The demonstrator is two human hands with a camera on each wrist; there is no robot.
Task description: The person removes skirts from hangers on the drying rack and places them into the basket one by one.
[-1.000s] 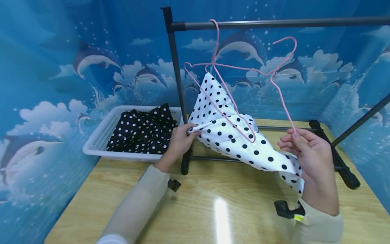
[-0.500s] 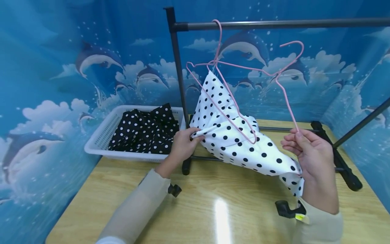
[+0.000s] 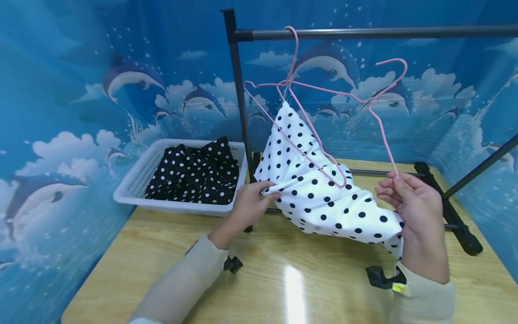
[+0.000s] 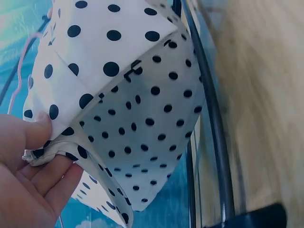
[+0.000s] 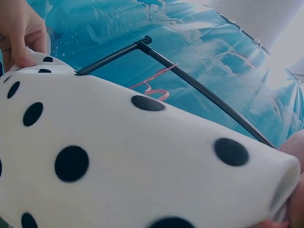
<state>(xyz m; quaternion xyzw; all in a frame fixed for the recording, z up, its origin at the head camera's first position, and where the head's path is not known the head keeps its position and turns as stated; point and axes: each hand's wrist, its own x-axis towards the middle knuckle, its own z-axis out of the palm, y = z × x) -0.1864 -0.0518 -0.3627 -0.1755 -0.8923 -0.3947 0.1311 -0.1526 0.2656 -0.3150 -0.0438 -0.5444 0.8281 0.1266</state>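
Note:
A white garment with black dots [image 3: 319, 198], its exact kind hard to tell, hangs at a slant by its narrow top corner near the crossing of two pink hangers. My left hand [image 3: 252, 200] pinches its left edge between thumb and fingers; the left wrist view shows the garment's inside [image 4: 142, 123] spread open beyond this hand [image 4: 33, 166]. One pink hanger [image 3: 292, 54] hooks over the rail. My right hand [image 3: 417, 202] pinches the arm end of the other pink hanger [image 3: 382, 128], its hook free in the air. The garment's right end lies against the right wrist.
A black rack with a top rail [image 3: 384, 32] stands on the wooden table [image 3: 259, 279]. Left of it, a white basket [image 3: 129, 189] holds a black cloth with white dots [image 3: 194, 173]. A blue dolphin-print curtain [image 3: 81, 112] surrounds the table.
The left hand has moved right and slightly down with the garment edge, so the garment sags more loosely. The right-hand hanger has shifted slightly right and its hook sits lower.

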